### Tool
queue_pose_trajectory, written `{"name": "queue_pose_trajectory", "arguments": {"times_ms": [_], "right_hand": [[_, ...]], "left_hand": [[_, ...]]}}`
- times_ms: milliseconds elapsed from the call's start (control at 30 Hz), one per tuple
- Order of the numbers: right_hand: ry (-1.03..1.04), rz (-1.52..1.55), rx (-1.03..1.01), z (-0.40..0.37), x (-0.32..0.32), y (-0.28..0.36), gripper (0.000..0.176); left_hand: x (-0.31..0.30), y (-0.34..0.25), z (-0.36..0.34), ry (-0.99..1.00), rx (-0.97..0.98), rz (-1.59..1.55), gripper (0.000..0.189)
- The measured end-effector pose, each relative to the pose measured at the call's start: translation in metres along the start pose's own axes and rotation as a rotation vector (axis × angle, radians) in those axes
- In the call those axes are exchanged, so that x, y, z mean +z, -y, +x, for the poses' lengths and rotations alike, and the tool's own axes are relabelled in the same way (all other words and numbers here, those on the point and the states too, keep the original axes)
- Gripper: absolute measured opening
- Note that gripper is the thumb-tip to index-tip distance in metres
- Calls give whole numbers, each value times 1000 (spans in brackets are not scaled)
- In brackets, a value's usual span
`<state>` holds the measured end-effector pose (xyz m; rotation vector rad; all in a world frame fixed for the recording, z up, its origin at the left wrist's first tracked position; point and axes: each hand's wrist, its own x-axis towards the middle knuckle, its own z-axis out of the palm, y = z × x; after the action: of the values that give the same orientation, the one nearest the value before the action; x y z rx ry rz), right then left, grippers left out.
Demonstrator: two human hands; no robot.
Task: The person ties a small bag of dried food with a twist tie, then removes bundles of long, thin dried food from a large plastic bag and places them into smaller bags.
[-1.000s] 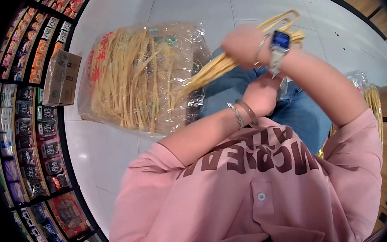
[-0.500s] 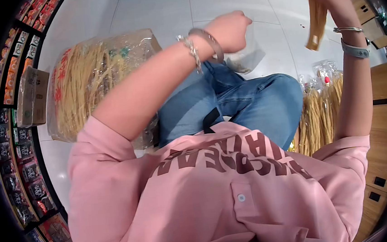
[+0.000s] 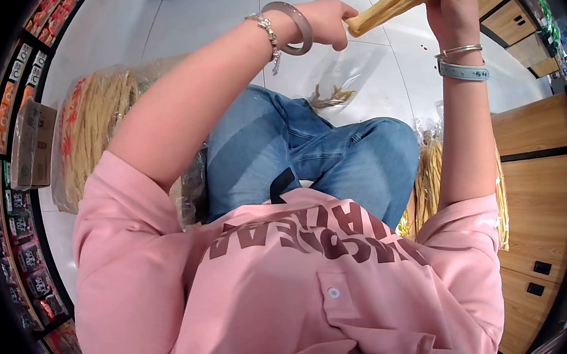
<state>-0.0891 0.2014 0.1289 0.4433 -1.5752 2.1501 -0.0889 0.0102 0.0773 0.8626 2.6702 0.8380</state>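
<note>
A long bundle of dried yellow sticks (image 3: 403, 1) is held up near the top of the view. My right hand (image 3: 452, 14) is closed around its middle, and the loose strands fan out to the upper right. At the bundle's near end, my left hand (image 3: 325, 24) has its fingertips around the tip. Below my left hand, a clear plastic bag (image 3: 355, 78) with small brownish-yellow pieces lies on the floor.
A large clear bag of yellow sticks (image 3: 93, 132) lies at left, beside a cardboard box (image 3: 33, 147) and stocked shelves (image 3: 30, 263). More yellow sticks (image 3: 427, 179) lie beyond my right knee (image 3: 390, 142). Wooden cabinets (image 3: 539, 203) stand at right.
My right hand has moved left, and the bundle has swung from hanging down to slanting sideways. My left hand has opened from a fist and now meets the bundle's end. The view has shifted slightly.
</note>
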Motion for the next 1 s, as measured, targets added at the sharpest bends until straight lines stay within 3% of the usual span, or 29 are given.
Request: {"name": "queue_pose_trajectory", "arguments": {"times_ms": [33,167,300,333,367,433,467,533,633,767,833,933,1000], "right_hand": [[-2,-44,-8,1,-3,-3,10],[-65,-93,27,1,-5,-18,12],[-23,-290,-62,4,6,-31,18],[-26,-355,-68,6,6,-36,20],[-16,-300,-114,7,9,-43,21],[-6,-259,-129,8,13,-54,24],[19,-333,-100,12,10,-60,33],[193,-771,-26,14,11,-40,46],[238,-933,141,16,14,-22,68],[370,-727,264,20,-2,-11,96],[332,-628,316,20,-9,-5,94],[209,-589,283,19,-16,-1,80],[101,-625,225,10,-15,6,67]], "left_hand": [[3,6,4,-53,73,-5,72],[-9,-6,10,28,-78,-133,73],[-23,-14,21,-68,-96,-82,76],[-19,-14,24,-177,-78,-80,72],[-23,-15,39,-215,-108,-100,47],[-41,-31,37,-43,-108,-78,30],[-42,-31,39,-80,-137,-40,28],[-45,-24,53,-154,-201,36,26],[-55,-31,44,-203,-366,21,18],[-49,-5,46,-288,-354,-46,14],[-51,3,49,-253,-262,94,11],[-55,17,41,-345,-157,-257,10],[-46,39,50,-311,-269,-92,12]]}}
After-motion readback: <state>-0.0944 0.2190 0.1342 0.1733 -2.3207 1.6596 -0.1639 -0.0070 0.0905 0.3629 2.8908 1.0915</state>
